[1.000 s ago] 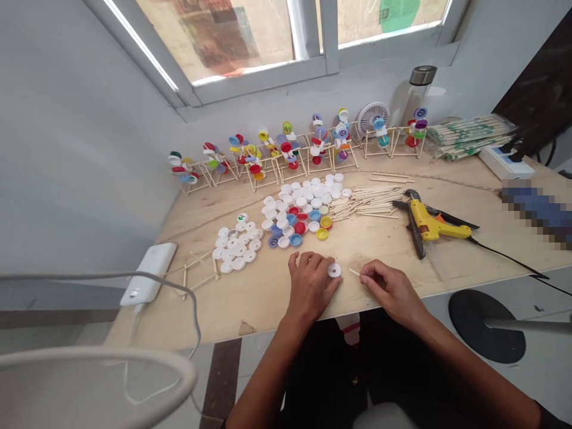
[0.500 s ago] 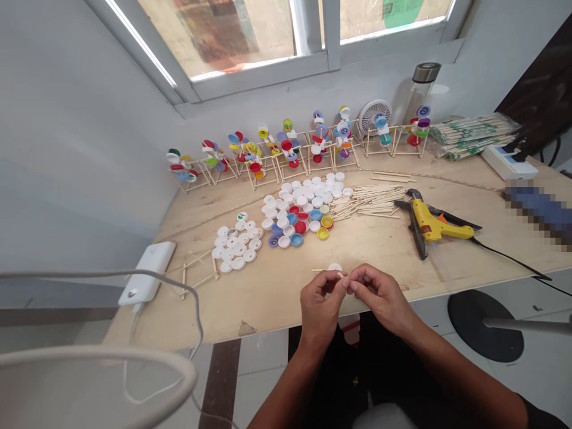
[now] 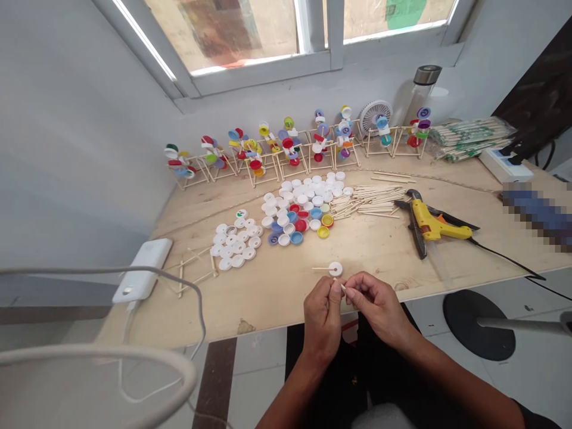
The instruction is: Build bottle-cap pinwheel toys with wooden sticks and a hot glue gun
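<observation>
At the table's front edge, my left hand (image 3: 322, 313) and my right hand (image 3: 376, 304) meet, both closed with fingertips pinched on a short, thin wooden stick (image 3: 342, 287). Fingers cover much of the stick. Just beyond them lies a white bottle cap (image 3: 338, 269), with another thin wooden stick (image 3: 319, 269) reaching out from it to the left. Farther back is a pile of white and coloured bottle caps (image 3: 300, 205). White caps with holes (image 3: 236, 244) form a second group to the left. Many loose wooden sticks (image 3: 378, 196) lie right of the pile.
A yellow glue gun (image 3: 440, 226) rests on its stand at the right, its cord trailing off the edge. Stick-and-cap wheel models (image 3: 288, 146) line the wall beside a small fan (image 3: 374, 116). A white power bank (image 3: 143, 270) and a stick frame (image 3: 195, 271) lie left.
Both hands have drawn slightly down toward the table edge, still pinching the stick, which has turned in the fingers. The cap behind them now shows more fully.
</observation>
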`<state>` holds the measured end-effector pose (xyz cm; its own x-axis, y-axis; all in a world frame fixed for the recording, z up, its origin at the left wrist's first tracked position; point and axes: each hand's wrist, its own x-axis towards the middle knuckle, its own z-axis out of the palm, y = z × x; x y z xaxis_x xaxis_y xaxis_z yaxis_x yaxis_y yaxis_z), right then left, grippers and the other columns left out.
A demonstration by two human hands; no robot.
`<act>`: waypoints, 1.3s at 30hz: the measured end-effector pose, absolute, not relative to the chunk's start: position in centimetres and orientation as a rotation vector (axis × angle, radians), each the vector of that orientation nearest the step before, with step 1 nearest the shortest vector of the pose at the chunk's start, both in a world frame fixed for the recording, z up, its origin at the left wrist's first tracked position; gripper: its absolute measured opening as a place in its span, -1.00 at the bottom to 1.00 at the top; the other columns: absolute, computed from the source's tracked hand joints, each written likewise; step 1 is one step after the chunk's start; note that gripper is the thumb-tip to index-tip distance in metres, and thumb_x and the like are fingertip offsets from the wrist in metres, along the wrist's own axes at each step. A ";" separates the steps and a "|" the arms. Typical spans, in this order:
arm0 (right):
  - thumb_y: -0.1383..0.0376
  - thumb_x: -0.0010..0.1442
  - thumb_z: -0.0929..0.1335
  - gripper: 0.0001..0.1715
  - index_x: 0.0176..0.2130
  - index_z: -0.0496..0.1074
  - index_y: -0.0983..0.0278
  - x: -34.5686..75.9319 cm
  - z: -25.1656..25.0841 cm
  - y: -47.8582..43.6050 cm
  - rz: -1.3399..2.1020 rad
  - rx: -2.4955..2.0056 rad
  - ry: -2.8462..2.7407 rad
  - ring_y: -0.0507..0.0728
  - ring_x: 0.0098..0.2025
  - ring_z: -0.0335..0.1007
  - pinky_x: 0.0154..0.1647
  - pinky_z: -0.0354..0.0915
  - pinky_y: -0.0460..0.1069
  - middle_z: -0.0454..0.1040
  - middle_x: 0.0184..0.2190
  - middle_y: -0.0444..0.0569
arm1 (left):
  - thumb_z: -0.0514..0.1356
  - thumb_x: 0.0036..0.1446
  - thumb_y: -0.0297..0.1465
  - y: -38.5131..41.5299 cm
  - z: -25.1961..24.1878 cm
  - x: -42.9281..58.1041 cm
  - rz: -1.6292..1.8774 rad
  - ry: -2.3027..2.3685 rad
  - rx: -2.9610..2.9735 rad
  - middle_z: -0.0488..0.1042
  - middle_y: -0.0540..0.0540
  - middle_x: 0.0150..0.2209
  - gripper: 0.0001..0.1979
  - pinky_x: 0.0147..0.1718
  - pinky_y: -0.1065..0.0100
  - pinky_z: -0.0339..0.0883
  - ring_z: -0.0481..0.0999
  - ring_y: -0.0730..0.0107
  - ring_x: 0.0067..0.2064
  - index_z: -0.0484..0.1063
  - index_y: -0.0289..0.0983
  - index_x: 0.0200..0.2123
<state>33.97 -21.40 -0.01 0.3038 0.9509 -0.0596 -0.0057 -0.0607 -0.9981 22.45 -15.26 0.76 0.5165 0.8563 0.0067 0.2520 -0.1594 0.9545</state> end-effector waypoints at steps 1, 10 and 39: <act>0.16 0.25 0.29 -0.78 -0.35 0.34 0.26 33.8 -0.1 -21.6 1.011 -1.416 -0.958 0.04 -0.40 0.28 -0.36 0.24 -0.09 0.36 -0.47 -0.15 | -0.07 0.25 -0.27 -15.3 0.8 22.2 0.680 0.944 1.709 0.35 -0.01 -0.48 -0.66 -0.37 0.42 0.20 0.34 0.45 -0.40 0.34 -0.27 -0.48; 0.20 0.27 0.25 -0.80 -0.33 0.35 0.25 32.9 -0.6 -23.5 0.910 -1.590 -1.106 0.06 -0.44 0.29 -0.42 0.24 -0.08 0.39 -0.48 -0.13 | -0.12 0.26 -0.28 -16.8 0.5 20.8 0.550 0.978 1.708 0.27 0.01 -0.52 -0.65 -0.45 0.42 0.14 0.27 0.46 -0.46 0.24 -0.25 -0.52; -0.01 0.10 0.37 -0.63 -0.37 0.35 0.25 32.4 0.6 -24.0 1.351 -1.337 -0.548 0.02 -0.54 0.15 -0.54 0.12 -0.11 0.33 -0.58 -0.16 | -0.02 0.18 -0.35 -13.3 2.1 15.7 0.641 1.339 2.255 0.21 0.07 -0.67 -0.68 -0.55 0.43 0.06 0.20 0.50 -0.60 0.24 -0.24 -0.62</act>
